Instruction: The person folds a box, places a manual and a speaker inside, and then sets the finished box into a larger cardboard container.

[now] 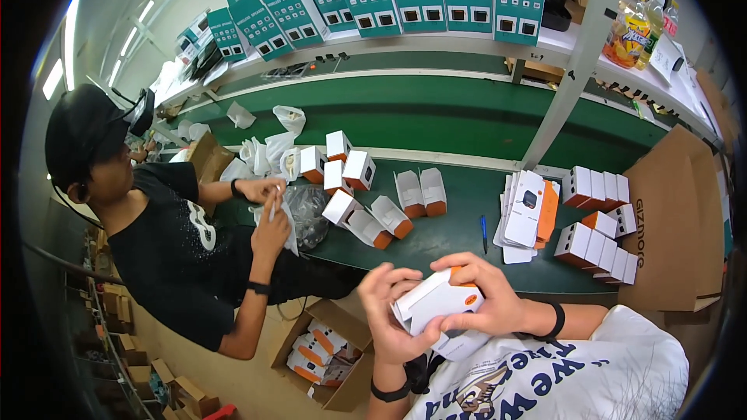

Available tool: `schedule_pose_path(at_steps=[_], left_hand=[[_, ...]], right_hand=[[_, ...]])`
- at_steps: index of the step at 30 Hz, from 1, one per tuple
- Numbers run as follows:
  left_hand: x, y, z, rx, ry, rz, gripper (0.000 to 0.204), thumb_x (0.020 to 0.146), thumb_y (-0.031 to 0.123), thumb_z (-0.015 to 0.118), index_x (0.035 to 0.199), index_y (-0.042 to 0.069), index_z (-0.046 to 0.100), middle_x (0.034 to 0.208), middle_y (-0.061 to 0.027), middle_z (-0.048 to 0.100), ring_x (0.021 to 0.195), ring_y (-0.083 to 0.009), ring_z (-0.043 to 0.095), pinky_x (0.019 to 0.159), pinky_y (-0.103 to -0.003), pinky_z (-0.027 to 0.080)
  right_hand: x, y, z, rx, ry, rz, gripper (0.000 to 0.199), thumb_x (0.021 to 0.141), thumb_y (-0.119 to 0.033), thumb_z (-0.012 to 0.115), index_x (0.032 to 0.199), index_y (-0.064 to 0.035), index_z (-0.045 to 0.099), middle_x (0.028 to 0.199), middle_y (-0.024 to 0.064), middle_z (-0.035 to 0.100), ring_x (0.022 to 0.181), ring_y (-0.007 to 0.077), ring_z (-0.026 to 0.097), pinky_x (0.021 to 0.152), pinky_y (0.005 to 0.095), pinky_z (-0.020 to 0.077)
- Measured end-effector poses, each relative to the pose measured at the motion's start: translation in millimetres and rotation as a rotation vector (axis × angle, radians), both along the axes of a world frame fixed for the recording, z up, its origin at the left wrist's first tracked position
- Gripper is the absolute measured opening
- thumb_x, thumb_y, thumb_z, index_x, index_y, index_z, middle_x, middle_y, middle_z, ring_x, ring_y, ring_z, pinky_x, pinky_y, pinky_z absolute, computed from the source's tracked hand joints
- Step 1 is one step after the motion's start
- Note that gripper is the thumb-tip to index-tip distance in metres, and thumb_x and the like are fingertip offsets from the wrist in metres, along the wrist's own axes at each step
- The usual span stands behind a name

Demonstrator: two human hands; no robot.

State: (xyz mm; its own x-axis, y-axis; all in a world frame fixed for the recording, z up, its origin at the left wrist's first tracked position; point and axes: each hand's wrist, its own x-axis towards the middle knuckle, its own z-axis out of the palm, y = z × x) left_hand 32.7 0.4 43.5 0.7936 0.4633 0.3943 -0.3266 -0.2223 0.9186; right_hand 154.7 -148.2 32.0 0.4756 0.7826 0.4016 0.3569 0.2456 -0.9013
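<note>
- the white-and-orange box (440,309) is held up by the bench's (463,245) near edge; the left hand (397,311) curls around one end, the right hand (486,295) wraps the other, thumb on its face.
- uneven squeezing could crease the loose-looking panels at its left end; a slack grip could drop it.
- its contents are hidden.
- open boxes (391,218) stand mid-bench, insides unclear.
- the floor carton (282,348) holds white and orange card pieces (327,338).

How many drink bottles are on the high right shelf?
3 visible: yellow-capped bottle at left, second bottle just right of it, third bottle behind, farther right. Others may be hidden.
</note>
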Motion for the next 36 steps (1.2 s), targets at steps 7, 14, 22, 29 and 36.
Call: schedule_pose_path(at_steps=[7, 14, 22, 29, 36], left_hand=[[5.1, -25.8, -25.0, -0.025, -0.094, 0.289, 0.059, 0.087, 0.034, 0.080, 0.126, 0.008, 0.044, 0.137, -0.0210, 0.047, 0.118, -0.0332, 0.059, 0.094, -0.043, 0.052], [5.4, -27.4, -31.1, 0.393, -0.135, 0.472, 0.062, 0.065, 0.027, 0.098, 0.104, 0.011, 0.053, 0.119, -0.0127, 0.052, 0.102, -0.0320, 0.064, 0.079, -0.038, 0.057], [5.8, -25.3, -34.7, 0.774, -0.180, 0.422, 0.072, 0.062, 0.025, 0.099, 0.108, 0.014, 0.044, 0.123, -0.0100, 0.042, 0.108, -0.0340, 0.062, 0.084, -0.040, 0.059], [3.9, -16.8, -38.9, 0.814, -0.057, 0.440, 0.049, 0.072, 0.039, 0.092, 0.097, 0.013, 0.059, 0.121, -0.0117, 0.050, 0.107, -0.0325, 0.061, 0.084, -0.041, 0.056], [19.8, 14.3, -99.1, -0.637, 0.049, 0.590, 0.048, 0.108, 0.046, 0.043, 0.126, 0.003, 0.049, 0.134, -0.0159, 0.054, 0.120, -0.0280, 0.058, 0.102, -0.044, 0.049]], right_hand=[[5.2, 12.5, -2.3, 0.063, 0.049, -0.147, 0.044, 0.085, -0.039, 0.081, 0.095, -0.0087, 0.051, 0.133, 0.0233, 0.054, 0.114, 0.0299, 0.058, 0.095, 0.0393, 0.0467], [-3.1, 18.8, -8.6, 0.046, 0.349, -0.042, 0.025, 0.093, -0.023, 0.068, 0.100, -0.0091, 0.048, 0.148, 0.0223, 0.042, 0.132, 0.0322, 0.049, 0.106, 0.0433, 0.0428], [5.8, 13.5, -5.0, -0.071, 0.870, 0.103, 0.069, 0.087, -0.002, 0.059, 0.150, -0.0104, 0.033, 0.143, 0.0150, 0.049, 0.129, 0.0219, 0.052, 0.106, 0.0352, 0.0454], [10.4, 10.1, -10.3, -0.001, 0.727, 0.168, 0.074, 0.087, -0.009, 0.064, 0.154, -0.0087, 0.033, 0.147, 0.0141, 0.044, 0.135, 0.0231, 0.046, 0.113, 0.0371, 0.0378], [40.5, -8.3, -50.5, -0.512, 0.296, 0.359, 0.088, 0.086, -0.023, 0.078, 0.156, -0.0043, 0.028, 0.154, 0.0187, 0.041, 0.142, 0.0290, 0.043, 0.119, 0.0403, 0.0316]])
